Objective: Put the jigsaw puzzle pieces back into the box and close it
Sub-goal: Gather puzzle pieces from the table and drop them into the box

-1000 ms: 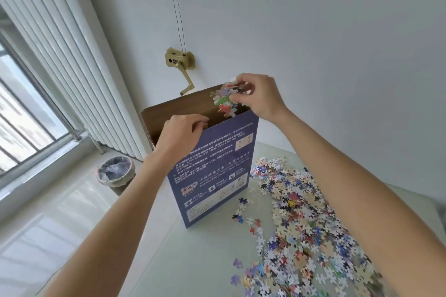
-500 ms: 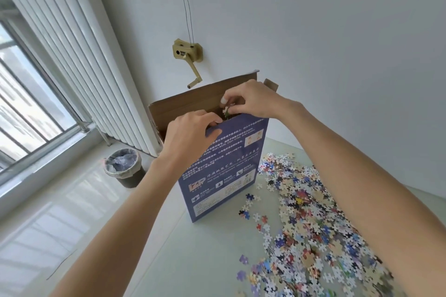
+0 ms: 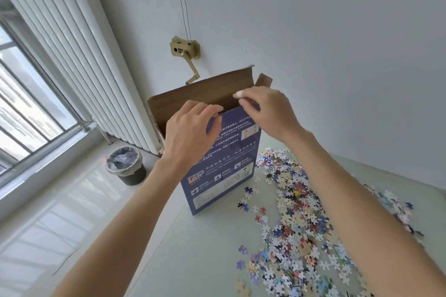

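Clearly the filling step is in hand: the box (image 3: 224, 161) stands upright on the bench (image 3: 193, 248), long axis vertical, mouth up, flap raised behind. The left hand (image 3: 190, 135) grips its front rim, while the right hand (image 3: 265, 113) hovers over the mouth, fingers curled and seemingly empty. Next, that hand should probably reach for the pieces (image 3: 301, 224) heaped below and to its right.

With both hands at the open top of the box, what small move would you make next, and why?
Probably bring the right hand down to the loose pieces for another handful: the pile on the table is large, and the left hand already steadies the box.
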